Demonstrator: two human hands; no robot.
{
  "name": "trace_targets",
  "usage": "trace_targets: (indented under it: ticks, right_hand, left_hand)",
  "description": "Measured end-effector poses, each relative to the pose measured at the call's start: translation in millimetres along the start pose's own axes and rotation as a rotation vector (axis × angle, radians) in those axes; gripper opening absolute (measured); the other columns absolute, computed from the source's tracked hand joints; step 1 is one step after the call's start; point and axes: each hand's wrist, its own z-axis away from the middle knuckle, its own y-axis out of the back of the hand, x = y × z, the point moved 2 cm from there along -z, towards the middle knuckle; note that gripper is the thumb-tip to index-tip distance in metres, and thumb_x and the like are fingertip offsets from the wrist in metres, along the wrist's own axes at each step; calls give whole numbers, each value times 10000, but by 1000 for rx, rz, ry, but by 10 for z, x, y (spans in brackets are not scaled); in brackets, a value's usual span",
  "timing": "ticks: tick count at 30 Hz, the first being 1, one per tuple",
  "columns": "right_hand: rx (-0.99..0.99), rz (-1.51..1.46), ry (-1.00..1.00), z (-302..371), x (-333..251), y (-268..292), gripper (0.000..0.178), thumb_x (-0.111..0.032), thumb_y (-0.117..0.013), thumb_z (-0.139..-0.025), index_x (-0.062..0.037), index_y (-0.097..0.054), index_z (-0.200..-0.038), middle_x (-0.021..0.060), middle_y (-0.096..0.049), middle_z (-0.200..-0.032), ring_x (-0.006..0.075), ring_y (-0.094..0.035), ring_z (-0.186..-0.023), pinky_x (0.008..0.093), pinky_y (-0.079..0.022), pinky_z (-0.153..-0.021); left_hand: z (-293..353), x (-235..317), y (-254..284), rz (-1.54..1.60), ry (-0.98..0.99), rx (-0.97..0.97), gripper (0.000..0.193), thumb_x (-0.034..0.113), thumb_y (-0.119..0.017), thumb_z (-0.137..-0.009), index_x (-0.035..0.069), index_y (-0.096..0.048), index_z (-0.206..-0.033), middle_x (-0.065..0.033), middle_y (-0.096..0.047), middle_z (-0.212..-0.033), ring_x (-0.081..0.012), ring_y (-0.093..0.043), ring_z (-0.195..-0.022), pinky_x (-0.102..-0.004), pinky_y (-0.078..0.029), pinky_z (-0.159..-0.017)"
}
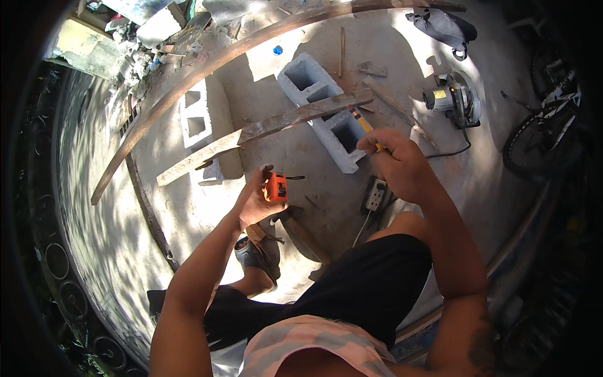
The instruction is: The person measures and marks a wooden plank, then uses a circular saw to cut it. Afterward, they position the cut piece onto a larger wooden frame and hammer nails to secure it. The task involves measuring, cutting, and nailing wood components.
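Note:
An orange tape measure (275, 187) with a black wrist strap sits in my left hand (256, 202), whose fingers are closed around it. My right hand (401, 162) grips a slim yellow pencil (361, 120) with dark bands at its far end. That banded end points at the right end of a weathered wooden plank (267, 129); whether they touch I cannot tell. The plank lies slanted across two hollow concrete blocks, one on the left (217, 119) and one on the right (331, 139).
Right of the blocks a circular saw (453, 100) rests on the concrete floor, its cord trailing. A power strip (375, 193) lies by my right knee. Beyond are a long wooden board (207, 70), wood scraps (396, 103), a dark bag (443, 28), rubble (135, 66) and a bicycle (545, 132).

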Motion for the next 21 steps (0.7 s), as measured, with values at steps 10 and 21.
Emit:
trace_targets:
  ticks: [10,21]
  right_hand:
    - [-253,-196,263,-69,-461,-935,271,-235,-679,-1020,-7,-713,-1162,86,-694,-991,176,-658,-923,336,-528,-843]
    - [-500,-1012,-40,-277,135,-640,133,-196,-622,-1057,-63,-612,-1062,-11,-540,-735,76,-489,-611,235,-377,-524]
  left_hand:
    - [708,2034,212,-262,-59,-72,1070,121,-883,-723,61,-269,-1598,-182,-520,-1430,-288,-584,-1275,-417,-468,-1108]
    - [636,1534,856,-174,283,-210,461,253,-619,-1041,81,-559,-1465,-46,-663,-1161,-141,-596,-1078,-318,-492,-934]
